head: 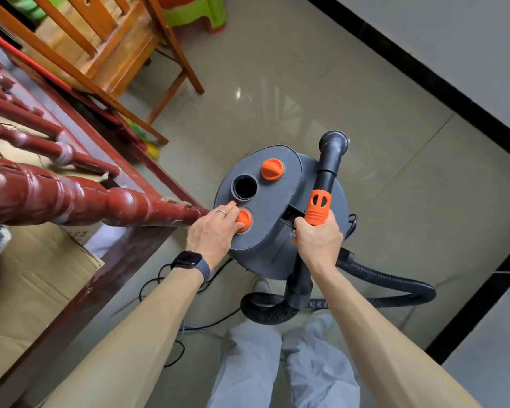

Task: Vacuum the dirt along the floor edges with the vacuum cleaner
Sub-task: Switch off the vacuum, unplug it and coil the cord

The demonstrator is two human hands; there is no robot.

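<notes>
Nothing in view can be read. The cardboard box [42, 275] at the left of the frame carries a small patch of dark print near its upper corner, too small and blurred to make out. The vacuum cleaner [265, 231] at mid-frame shows no legible lettering on its grey lid.
</notes>
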